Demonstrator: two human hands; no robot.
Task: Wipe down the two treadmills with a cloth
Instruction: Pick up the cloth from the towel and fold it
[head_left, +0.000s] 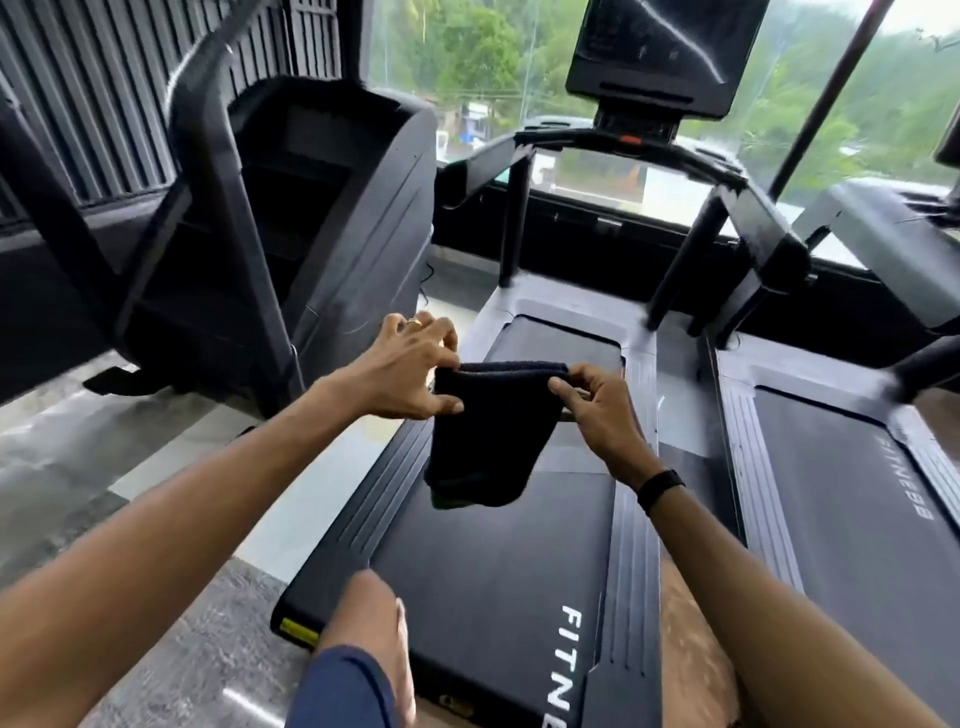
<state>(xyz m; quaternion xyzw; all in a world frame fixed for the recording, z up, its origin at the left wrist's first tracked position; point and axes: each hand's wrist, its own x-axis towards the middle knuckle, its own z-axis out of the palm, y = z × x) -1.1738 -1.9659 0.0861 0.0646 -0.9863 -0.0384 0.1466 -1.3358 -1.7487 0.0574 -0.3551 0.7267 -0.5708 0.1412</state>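
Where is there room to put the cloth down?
The near treadmill belt is bare from below the hanging cloth to the FITNESS lettering. The second treadmill's belt on the right is bare too. Up front it's crowded: uprights and handrails.
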